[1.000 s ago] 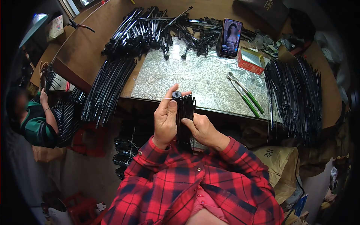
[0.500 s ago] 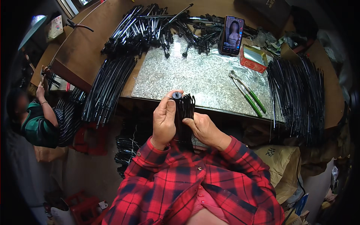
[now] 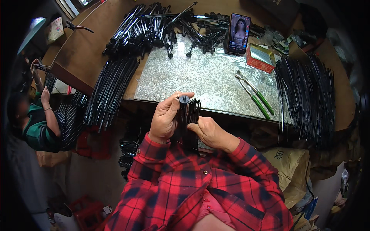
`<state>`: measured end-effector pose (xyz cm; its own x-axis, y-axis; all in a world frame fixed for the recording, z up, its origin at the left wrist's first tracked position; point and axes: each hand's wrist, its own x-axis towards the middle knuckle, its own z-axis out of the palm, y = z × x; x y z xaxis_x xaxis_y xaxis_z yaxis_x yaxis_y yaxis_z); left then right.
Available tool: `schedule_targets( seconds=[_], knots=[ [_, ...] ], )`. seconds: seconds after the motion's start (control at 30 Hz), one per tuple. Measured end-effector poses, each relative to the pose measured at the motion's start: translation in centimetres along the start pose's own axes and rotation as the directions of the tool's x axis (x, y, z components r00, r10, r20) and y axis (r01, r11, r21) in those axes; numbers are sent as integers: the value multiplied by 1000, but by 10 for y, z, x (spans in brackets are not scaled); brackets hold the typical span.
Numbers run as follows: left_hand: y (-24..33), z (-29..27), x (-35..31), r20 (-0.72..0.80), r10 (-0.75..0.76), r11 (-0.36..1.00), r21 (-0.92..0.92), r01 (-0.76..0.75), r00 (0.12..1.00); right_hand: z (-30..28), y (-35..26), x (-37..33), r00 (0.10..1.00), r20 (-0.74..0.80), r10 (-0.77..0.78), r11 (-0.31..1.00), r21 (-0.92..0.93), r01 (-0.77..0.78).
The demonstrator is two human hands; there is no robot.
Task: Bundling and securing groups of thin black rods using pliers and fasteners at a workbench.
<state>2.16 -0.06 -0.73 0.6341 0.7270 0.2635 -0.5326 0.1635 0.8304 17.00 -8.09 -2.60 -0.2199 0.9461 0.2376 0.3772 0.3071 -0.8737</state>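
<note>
In front of my chest, my right hand (image 3: pixel 212 133) is closed around a bundle of thin black rods (image 3: pixel 195 111) standing upright with narrow ends at the top. Close beside it my left hand (image 3: pixel 163 121) is closed, thumb and fingers at a black piece with a round, flat grey-black end (image 3: pixel 184 100). A thin pale strand shows by the left fingertips. The lower part of the bundle disappears in shadow near my shirt. Both hands are just off the near edge of a speckled grey tabletop (image 3: pixel 162 82).
Green-handled pliers (image 3: pixel 255 95) lie on the tabletop. Piles of black rods (image 3: pixel 111 90) flank it, with knobbed rods (image 3: pixel 142 30) behind. A lit phone (image 3: pixel 238 34) stands by a red tin box (image 3: pixel 260 59). At left, a person in green (image 3: pixel 42 125) works. A paper sack (image 3: pixel 289 169) is at right.
My left hand has shifted slightly, its index finger now stretched past the round end, which sits a little further right. The right hand keeps its grip. The person at left has raised a hand.
</note>
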Motion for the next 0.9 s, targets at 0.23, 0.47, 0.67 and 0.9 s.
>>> schedule_targets(
  seconds=[0.23,0.47,0.67,0.9],
  knots=[
    [-10,17,2,-204,96,993,84,-80,974,4,3,-1,998,-53,-43,999,-35,42],
    [-10,15,2,-184,127,987,120,-106,975,3,5,0,996,-79,-35,998,-61,31],
    [-11,-2,-1,-78,81,997,5,-80,994,1,2,-1,1000,22,-5,1000,-26,6],
    [-15,12,-3,-208,155,980,156,-123,966,3,1,0,998,-56,17,999,-45,-19]
  ],
)
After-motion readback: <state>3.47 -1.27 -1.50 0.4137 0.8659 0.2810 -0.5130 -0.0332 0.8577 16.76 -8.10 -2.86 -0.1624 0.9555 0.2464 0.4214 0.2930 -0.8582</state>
